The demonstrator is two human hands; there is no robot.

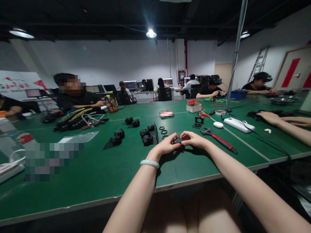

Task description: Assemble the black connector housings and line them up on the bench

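Observation:
Just above the green table (116, 174), my left hand (167, 144) and my right hand (193, 139) meet around a small black camera-like part (178, 141). Fingers of both hands are closed on it, and they cover much of its shape. Several black rings (164, 131) lie just beyond my left hand. To the left stand black camera-like parts on flat plates (148, 136), with another group (116, 138) further left and a pair (132, 122) behind. An adjustable wrench (220, 140) with a red and black handle rests right of my right hand. Behind it stands a black bracket (198, 122).
A white power strip (239, 125), a white round object (218, 125) and red-handled pliers (204, 114) lie to the right. A metal pole (234, 64) rises beyond. Bundled cables (75, 119) and a bottle (111, 104) are at left. A co-worker's arms (284, 123) reach in from the right.

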